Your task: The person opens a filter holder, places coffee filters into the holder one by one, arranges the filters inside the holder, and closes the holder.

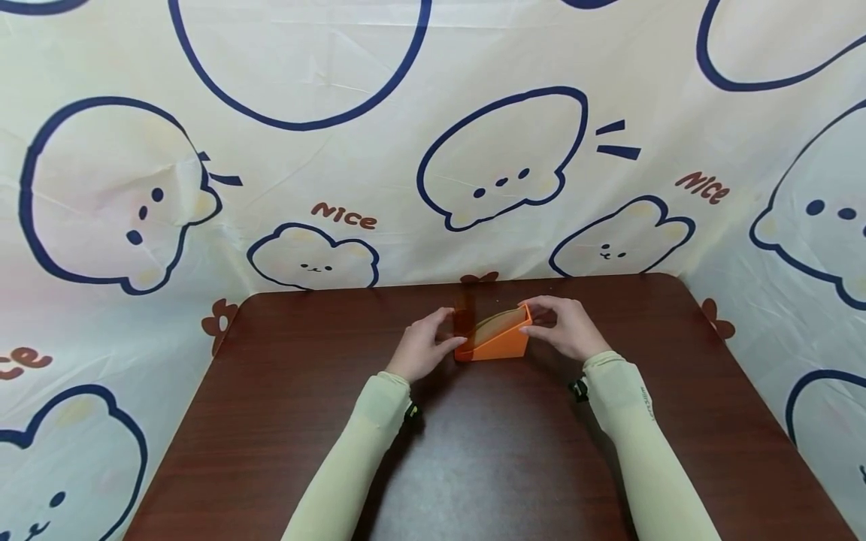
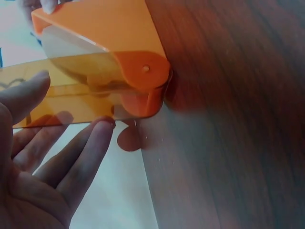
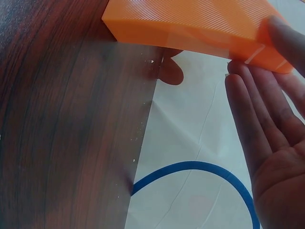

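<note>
A wedge-shaped orange box (image 1: 502, 346) with an amber see-through lid (image 1: 464, 315) sits on the table near its back edge. Hinged at the box's low left end, the lid stands raised, and a thin tan slab (image 1: 499, 324) shows inside the box. My left hand (image 1: 421, 349) holds the lid, thumb on one side and fingers on the other, as the left wrist view shows. At the tall right end, my right hand (image 1: 570, 330) grips the box between thumb and fingers. Fine ridges cover the box's end wall (image 3: 190, 12) in the right wrist view.
The dark brown wooden table (image 1: 487, 466) has rounded back corners. Behind it and along both sides hangs a pale cloth (image 1: 379, 165) printed with blue-outlined cartoon animals. A dark strap (image 1: 579, 389) shows at the right wrist, by the cuff of the light green sleeve (image 1: 629, 406).
</note>
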A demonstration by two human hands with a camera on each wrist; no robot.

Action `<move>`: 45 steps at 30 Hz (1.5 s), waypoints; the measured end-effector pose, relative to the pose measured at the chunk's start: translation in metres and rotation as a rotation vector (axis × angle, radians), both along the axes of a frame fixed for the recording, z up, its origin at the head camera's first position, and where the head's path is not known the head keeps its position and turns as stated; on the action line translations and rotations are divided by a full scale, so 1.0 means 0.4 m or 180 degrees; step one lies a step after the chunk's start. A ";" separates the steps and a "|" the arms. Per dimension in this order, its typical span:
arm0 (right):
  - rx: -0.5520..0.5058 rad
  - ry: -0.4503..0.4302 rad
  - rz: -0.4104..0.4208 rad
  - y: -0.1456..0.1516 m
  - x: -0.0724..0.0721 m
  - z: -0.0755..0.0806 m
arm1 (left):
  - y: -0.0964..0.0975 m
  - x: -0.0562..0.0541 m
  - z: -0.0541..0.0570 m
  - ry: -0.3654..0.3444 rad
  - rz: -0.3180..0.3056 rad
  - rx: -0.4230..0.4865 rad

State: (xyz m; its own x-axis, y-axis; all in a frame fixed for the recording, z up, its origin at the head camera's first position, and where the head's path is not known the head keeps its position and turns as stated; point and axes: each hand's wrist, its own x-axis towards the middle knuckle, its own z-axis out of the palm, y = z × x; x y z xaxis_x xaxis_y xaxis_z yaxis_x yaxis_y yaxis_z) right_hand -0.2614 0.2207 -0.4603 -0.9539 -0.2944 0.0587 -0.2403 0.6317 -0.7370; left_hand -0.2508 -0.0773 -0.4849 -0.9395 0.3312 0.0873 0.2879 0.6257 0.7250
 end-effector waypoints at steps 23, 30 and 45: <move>0.0043 -0.0012 -0.0029 0.002 0.004 -0.005 | 0.066 0.007 0.003 0.0610 -0.0082 -0.0709; 0.0029 -0.0019 -0.0018 0.001 0.004 -0.002 | 0.076 0.005 0.011 0.0637 -0.0135 -0.0790; 0.0028 0.0057 -0.0006 0.004 -0.002 -0.004 | 0.106 0.006 0.016 0.0927 -0.0194 -0.1142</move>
